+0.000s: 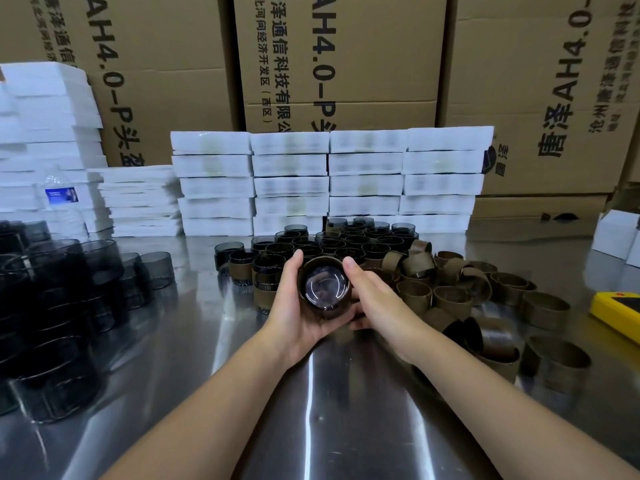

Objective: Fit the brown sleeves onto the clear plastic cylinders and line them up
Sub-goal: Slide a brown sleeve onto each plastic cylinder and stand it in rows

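I hold one clear cylinder (323, 285) with a brown sleeve around it at the middle of the steel table, its round end facing me. My left hand (294, 306) cups it from the left and below, thumb on its upper left rim. My right hand (372, 296) grips its right side, thumb at the upper right rim. Behind my hands stand rows of sleeved cylinders (332, 245). Loose brown sleeves (460, 289) lie heaped to the right. Bare smoky clear cylinders (62, 306) are stacked at the left.
White foam trays (325, 181) are stacked along the back, in front of big cardboard boxes (339, 64). A water bottle (62, 199) stands at the far left. A yellow device (616, 313) lies at the right edge, with white boxes (616, 233) beyond it.
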Available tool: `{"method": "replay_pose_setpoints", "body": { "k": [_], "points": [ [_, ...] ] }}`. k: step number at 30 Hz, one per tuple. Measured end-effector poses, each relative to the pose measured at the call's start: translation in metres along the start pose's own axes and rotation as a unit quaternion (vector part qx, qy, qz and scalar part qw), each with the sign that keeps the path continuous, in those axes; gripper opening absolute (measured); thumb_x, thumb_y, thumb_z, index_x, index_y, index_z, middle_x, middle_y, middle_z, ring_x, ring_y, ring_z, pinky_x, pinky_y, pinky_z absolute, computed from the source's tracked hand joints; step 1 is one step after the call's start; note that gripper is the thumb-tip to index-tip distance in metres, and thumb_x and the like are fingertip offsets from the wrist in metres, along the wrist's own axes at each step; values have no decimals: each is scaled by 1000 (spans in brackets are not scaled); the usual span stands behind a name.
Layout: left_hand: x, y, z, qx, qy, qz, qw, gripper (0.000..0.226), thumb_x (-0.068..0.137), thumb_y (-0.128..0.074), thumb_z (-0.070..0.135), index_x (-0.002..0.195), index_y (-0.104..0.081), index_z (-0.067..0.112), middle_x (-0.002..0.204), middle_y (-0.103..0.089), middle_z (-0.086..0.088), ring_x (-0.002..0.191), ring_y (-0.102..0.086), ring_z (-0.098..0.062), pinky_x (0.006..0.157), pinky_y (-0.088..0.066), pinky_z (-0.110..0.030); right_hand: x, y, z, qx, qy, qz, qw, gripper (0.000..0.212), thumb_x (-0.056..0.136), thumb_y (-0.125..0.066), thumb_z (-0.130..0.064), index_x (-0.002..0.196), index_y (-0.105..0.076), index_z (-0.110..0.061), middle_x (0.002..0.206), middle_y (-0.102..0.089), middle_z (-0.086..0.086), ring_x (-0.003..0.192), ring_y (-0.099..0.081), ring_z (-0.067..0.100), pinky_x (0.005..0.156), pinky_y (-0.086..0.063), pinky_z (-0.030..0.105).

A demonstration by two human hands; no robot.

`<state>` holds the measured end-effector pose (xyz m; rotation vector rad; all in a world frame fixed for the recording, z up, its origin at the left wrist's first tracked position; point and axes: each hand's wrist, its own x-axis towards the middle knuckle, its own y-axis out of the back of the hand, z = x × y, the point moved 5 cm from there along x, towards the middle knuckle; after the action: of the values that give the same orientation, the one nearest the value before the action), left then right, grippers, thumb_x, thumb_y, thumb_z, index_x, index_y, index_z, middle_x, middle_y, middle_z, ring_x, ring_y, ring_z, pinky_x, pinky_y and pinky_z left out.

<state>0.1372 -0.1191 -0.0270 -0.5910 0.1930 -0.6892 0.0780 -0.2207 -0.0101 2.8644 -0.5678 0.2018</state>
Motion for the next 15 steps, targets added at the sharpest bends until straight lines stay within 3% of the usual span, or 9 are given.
{"method": "replay_pose_setpoints", "body": {
  "k": [3,6,8,11,15],
  "points": [
    [0,-1,0,13,4,12,1000,60,85,-53,61,111,-69,11,113,-70,-15,106,-68,-29,90,-54,-48,0,1,0,-8,-4,2,1000,62,76,-39,-77,101,-58,-23,92,-69,0,69,-66,7,59,-52,23],
    [-2,-3,1,35,6,20,999,58,89,-50,60,113,-67,10,110,-71,-15,101,-69,-30,82,-58,-48,-1,3,-2,-11,10,8,1000,51,85,-36,-70,92,-61,-26,80,-67,-6,57,-63,0,50,-49,17],
    [-3,-4,4,52,0,24,998,56,89,-49,60,106,-70,12,107,-72,-15,97,-71,-30,76,-59,-48,0,3,-3,-7,21,9,1000,50,87,-34,-68,87,-61,-27,78,-66,-3,60,-61,7,53,-49,22],
    [-5,-5,7,80,-11,42,996,56,89,-49,60,105,-71,12,105,-73,-16,95,-71,-33,72,-59,-49,1,3,-3,-15,15,14,1000,56,88,-30,-68,99,-58,-21,84,-65,1,67,-60,12,59,-50,28],
    [-8,-4,8,113,-20,81,990,52,92,-49,55,107,-66,8,93,-75,-14,83,-73,-31,53,-59,-36,2,4,0,-24,10,30,999,56,91,-32,-65,106,-57,-17,93,-67,7,68,-61,18,61,-50,32]
  ]
}}
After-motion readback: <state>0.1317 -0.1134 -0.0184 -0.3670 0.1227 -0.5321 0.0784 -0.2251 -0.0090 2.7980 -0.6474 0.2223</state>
